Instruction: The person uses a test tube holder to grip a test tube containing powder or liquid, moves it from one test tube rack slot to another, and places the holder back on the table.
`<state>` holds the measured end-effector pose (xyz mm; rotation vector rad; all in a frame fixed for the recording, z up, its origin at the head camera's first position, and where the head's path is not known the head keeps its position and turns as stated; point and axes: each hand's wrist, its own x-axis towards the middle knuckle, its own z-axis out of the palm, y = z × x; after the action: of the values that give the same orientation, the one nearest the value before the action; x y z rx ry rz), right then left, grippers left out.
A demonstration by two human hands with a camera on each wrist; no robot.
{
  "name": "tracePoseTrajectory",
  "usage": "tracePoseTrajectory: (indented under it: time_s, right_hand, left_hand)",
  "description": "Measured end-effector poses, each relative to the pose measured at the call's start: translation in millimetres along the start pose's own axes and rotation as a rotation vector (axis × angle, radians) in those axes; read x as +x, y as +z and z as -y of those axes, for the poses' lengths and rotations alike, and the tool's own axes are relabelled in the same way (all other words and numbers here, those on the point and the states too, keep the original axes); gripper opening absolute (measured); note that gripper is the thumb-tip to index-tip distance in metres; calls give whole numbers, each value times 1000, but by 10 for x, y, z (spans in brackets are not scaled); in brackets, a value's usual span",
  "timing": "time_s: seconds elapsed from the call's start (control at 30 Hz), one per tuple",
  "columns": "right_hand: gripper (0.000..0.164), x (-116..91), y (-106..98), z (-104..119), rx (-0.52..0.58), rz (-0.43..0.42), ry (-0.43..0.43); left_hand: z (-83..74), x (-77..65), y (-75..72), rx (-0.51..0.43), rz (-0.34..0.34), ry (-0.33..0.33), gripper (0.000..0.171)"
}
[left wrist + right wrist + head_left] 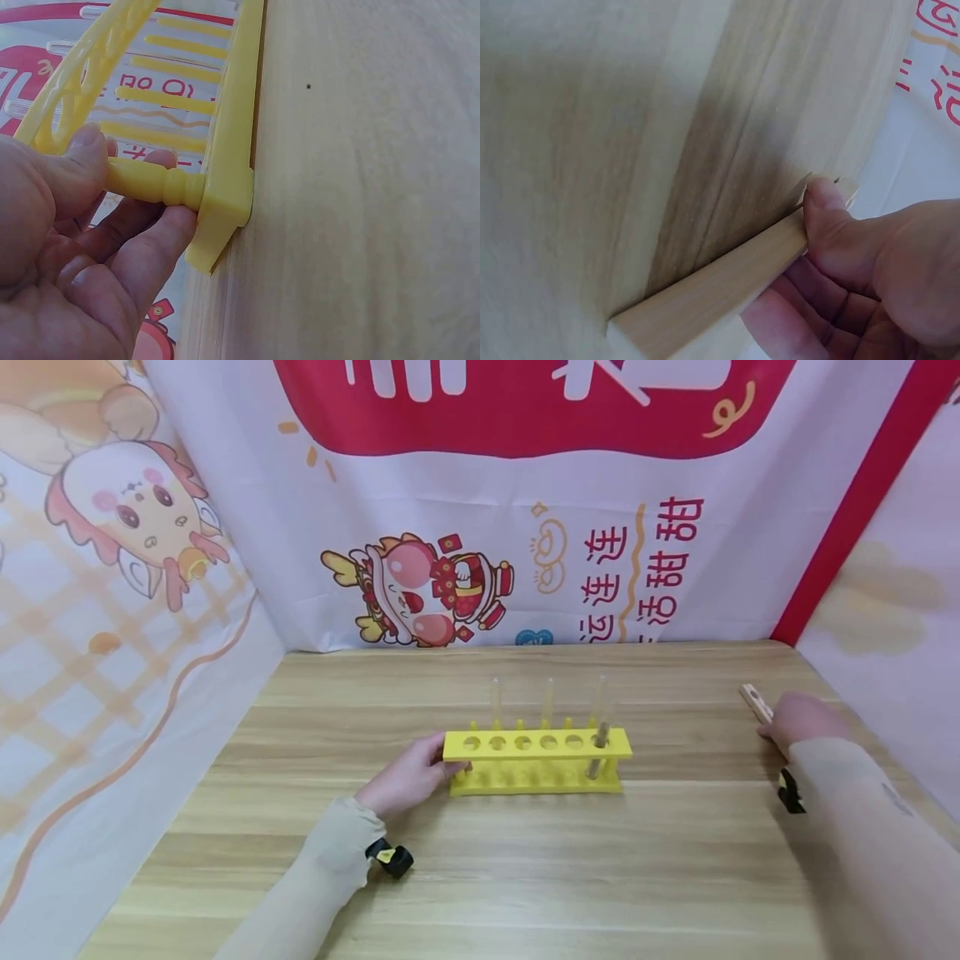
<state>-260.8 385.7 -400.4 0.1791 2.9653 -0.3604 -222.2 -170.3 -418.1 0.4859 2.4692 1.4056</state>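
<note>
A yellow test tube rack (536, 755) stands on the table. My left hand (408, 777) holds its left end; in the left wrist view, the thumb and fingers wrap the yellow end post (146, 180). Clear test tubes (496, 703) rise along the rack's back side. A slender greyish tube-like thing (597, 756) leans in the rightmost hole. Far to the right, my right hand (810, 724) pinches a wooden test tube holder (712, 289) between thumb and fingers, low at the tabletop. The holder's end (753, 700) sticks out past the fingers, towards the back.
The wood-grain table (525, 877) runs back to a printed cloth (465, 485) with red shapes and cartoon figures. More printed cloth (97, 677) walls the left side, and another sheet (892, 635) the right, close to my right hand.
</note>
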Motion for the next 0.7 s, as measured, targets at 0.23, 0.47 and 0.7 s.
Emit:
tracePoseTrajectory:
  time_s: [0.23,0.47,0.7]
  right_hand:
    - [39,47,30,16,6,5,18]
    - [39,62,40,64,11,10,27]
    - [39,86,50,98,8,-7,11]
  left_hand:
    - [42,3,-32,2,-14,-25,31]
    - [67,10,-59,13,-20,-15,30]
    - [81,15,-93,9,-16,-8,31]
